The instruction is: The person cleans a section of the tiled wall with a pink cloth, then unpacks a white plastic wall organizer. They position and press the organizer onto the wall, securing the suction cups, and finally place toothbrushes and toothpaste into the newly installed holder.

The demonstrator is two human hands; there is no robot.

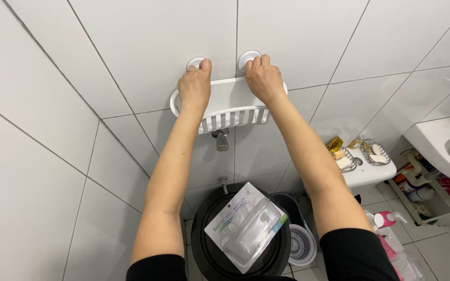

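Both hands were raised to the white tiled wall (147,47). The left hand (195,89) rested on the left end of the white slatted shelf (230,112), its grip half closed, with fingertips touching the left suction cup (194,62) above. The right hand (263,78) pressed curled fingers on the right suction cup (246,56). The shelf hung just under both grips, between them. Far below lay a clear plastic package (247,226) on a black bucket (207,244).

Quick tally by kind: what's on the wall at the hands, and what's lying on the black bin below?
White shelf basket: 1
Round suction cups: 2
Hands on them: left hand, right hand: 2
Clear plastic package on black bin: 1
Black bin: 1
Total: 7
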